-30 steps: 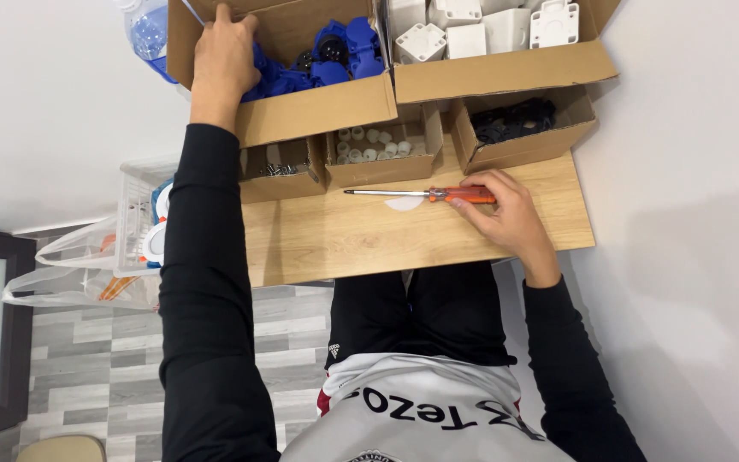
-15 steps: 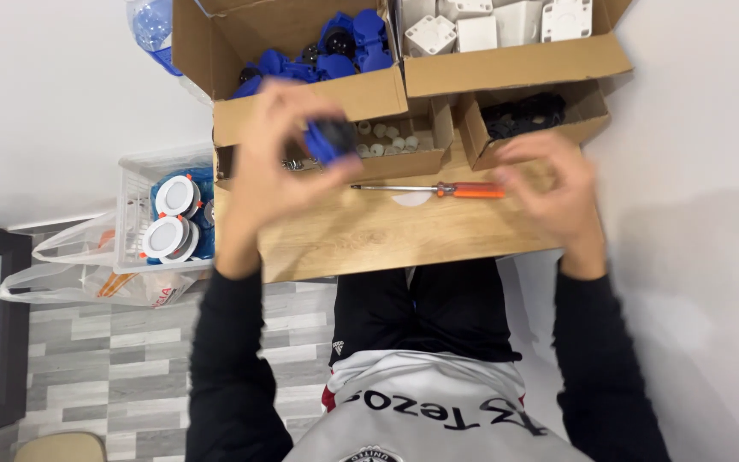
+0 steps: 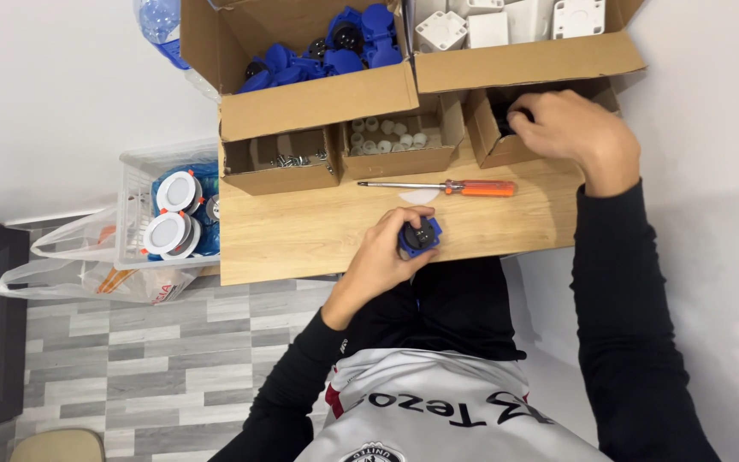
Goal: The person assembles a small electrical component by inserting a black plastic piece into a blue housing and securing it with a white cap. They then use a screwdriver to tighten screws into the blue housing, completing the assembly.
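My left hand (image 3: 384, 253) grips a blue socket part with a black centre (image 3: 421, 237) at the near edge of the wooden table (image 3: 292, 235). My right hand (image 3: 568, 127) reaches into a small cardboard box (image 3: 493, 147) holding dark parts at the table's right side; its fingertips are inside the box, so what they touch is hidden. An orange-handled screwdriver (image 3: 442, 186) lies flat on the table between both hands, with a small white piece (image 3: 419, 197) just beneath it.
A large cardboard box of blue parts (image 3: 318, 51) and one of white parts (image 3: 506, 26) stand at the back. Small boxes hold screws (image 3: 288, 161) and white plugs (image 3: 387, 137). A clear crate with round white lamps (image 3: 168, 214) and a plastic bag (image 3: 87, 265) sit left.
My left hand brought a blue part from the big box down to the table's near edge. My right hand let go of the screwdriver and moved up into the small right box.
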